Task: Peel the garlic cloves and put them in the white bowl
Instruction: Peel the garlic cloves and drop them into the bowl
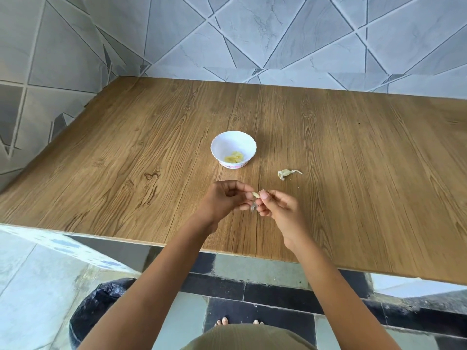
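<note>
A wide wood-grain tabletop (126, 160) fills the middle of the view, set into a corner of wall (252, 34) faced with pale grey marbled tiles cut into triangles by dark grout lines. The back and left edges of the tabletop meet the tiles; the near edge runs slantwise across the lower view, and below it lies a floor (252, 299) of dark and greenish stone slabs. A bin (101, 306) lined with a crinkled black bag stands on the floor at the lower left. Most of the tabletop is bare to the left, right and behind. Near its middle sits the white bowl (222, 145), small and round with a scalloped rim and a flowered band at its foot, and pale yellow peeled cloves (234, 157) lie in its bottom. To the right of the bowl and well apart from it, an unpeeled clove (285, 173) with a papery tail lies on the wood. In front of the bowl the hands are drawn together above the tabletop: the left hand (227, 198) and the right hand (280, 208) both pinch one garlic clove (256, 195) between their fingertips, and a scrap of thin skin (252, 207) hangs beneath it.
</note>
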